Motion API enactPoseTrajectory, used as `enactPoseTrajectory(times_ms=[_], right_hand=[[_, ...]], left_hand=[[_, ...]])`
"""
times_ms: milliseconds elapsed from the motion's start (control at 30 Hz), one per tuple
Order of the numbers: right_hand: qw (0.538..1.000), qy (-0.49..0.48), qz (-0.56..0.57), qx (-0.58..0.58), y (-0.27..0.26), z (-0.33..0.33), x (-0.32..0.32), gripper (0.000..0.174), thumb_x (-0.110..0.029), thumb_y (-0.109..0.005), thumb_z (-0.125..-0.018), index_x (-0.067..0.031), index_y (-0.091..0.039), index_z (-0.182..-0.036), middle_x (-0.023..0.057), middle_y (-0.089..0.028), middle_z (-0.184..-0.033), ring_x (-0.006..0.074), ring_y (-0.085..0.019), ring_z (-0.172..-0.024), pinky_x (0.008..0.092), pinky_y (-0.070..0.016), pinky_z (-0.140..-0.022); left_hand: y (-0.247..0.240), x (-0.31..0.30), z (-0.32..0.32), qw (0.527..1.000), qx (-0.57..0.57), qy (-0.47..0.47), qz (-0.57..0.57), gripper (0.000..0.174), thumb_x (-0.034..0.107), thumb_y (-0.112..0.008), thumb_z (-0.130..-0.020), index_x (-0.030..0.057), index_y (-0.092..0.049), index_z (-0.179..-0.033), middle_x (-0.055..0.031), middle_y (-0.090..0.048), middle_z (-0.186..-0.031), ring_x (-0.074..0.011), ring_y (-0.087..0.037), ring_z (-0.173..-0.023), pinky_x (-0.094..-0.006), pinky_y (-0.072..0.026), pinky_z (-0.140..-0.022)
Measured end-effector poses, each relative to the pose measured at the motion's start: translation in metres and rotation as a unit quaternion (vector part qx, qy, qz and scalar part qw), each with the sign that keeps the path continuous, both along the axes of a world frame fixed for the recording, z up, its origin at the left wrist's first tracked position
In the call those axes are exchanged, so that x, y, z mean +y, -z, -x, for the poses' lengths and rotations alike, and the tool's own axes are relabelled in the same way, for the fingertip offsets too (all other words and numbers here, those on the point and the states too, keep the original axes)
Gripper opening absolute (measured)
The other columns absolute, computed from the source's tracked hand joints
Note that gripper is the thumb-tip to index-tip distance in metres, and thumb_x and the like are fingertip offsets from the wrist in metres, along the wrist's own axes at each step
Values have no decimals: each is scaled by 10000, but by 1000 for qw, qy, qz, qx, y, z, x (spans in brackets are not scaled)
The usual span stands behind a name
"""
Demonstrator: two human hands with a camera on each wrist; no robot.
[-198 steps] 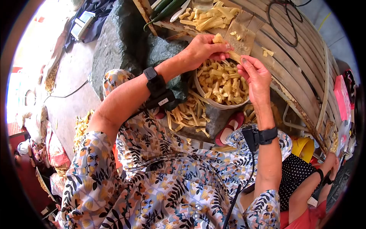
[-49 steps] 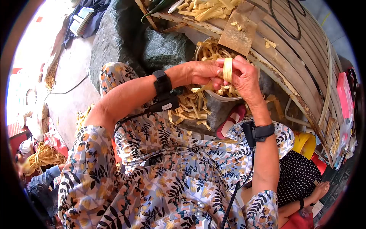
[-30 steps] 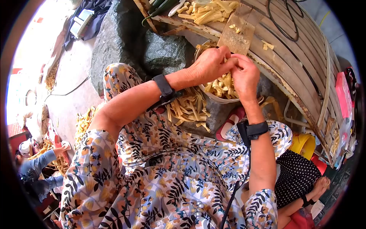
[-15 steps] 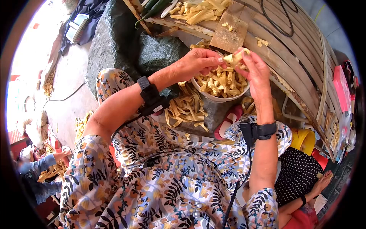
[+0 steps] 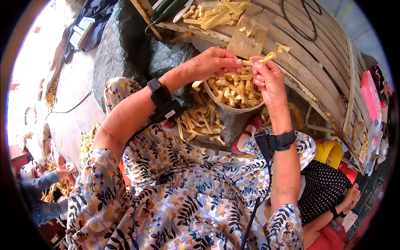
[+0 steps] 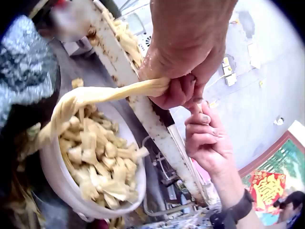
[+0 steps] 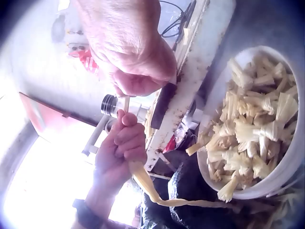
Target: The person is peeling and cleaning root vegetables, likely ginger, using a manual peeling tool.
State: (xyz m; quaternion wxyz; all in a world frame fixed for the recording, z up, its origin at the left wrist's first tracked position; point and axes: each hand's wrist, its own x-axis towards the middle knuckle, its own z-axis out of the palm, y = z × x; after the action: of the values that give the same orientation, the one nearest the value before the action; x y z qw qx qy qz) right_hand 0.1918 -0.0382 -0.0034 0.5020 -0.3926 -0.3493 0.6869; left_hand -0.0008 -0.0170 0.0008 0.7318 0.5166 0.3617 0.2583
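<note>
My left hand (image 5: pixel 214 62) and right hand (image 5: pixel 268 79) pinch one pale yellow strip (image 5: pixel 271 56) between them, above a white bucket (image 5: pixel 239 111). In the head view the strip's frayed end sticks out past my right fingers. A long twisted tail (image 6: pixel 114 93) of the strip runs from my left hand, hanging past the bucket's side in the left wrist view. The same tail (image 7: pixel 147 186) droops below my left hand in the right wrist view. Short knotted pieces (image 7: pixel 250 124) of the same material fill the bucket. My curled fingers hide the strip's middle.
Behind the bucket is a slatted bench (image 5: pixel 316 66) with a rusty edge, bearing a wooden board (image 5: pixel 248 37), piled strips (image 5: pixel 221 14) and a black cable. Dark rocks (image 5: pixel 171 58) stand left. More strips (image 5: pixel 200 118) lie on the ground by my feet. Another person's hands (image 5: pixel 350 198) show lower right.
A loop went round my right fingers 1.6 seconds ago. Half a second ago a bulky knot sat between my hands; now the strip is drawn thin there and its end fans out past my right hand.
</note>
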Motion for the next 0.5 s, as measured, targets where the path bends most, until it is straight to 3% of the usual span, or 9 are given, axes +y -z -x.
enactPoseTrajectory(times_ms=[133,300,500], right_hand=[[999,14,-19,-47,-16,-8,21,169,-135,-628,-794,-8,-588,-898,3,-524,-650,23,-401,-487,159,-293,-414],[986,61,-99,-119,-32,-18,57,192,-160,-620,-808,8,-583,-895,51,-579,-674,47,-449,-484,175,-352,-422],[982,115,-112,-97,-16,-13,97,179,-155,-614,-811,14,-588,-866,80,-596,-690,73,-476,-489,194,-384,-437]], left_hand=[[-14,23,9,979,106,1,-174,225,201,-504,-885,4,-610,-863,24,-524,-634,-43,-464,-538,-171,-376,-502],[-34,61,-1,949,146,-60,-271,207,180,-522,-868,-4,-611,-837,23,-522,-623,-39,-451,-514,-182,-374,-473],[-28,98,-13,914,182,-154,-328,203,186,-562,-836,15,-625,-748,33,-510,-574,-35,-429,-498,-192,-361,-458]])
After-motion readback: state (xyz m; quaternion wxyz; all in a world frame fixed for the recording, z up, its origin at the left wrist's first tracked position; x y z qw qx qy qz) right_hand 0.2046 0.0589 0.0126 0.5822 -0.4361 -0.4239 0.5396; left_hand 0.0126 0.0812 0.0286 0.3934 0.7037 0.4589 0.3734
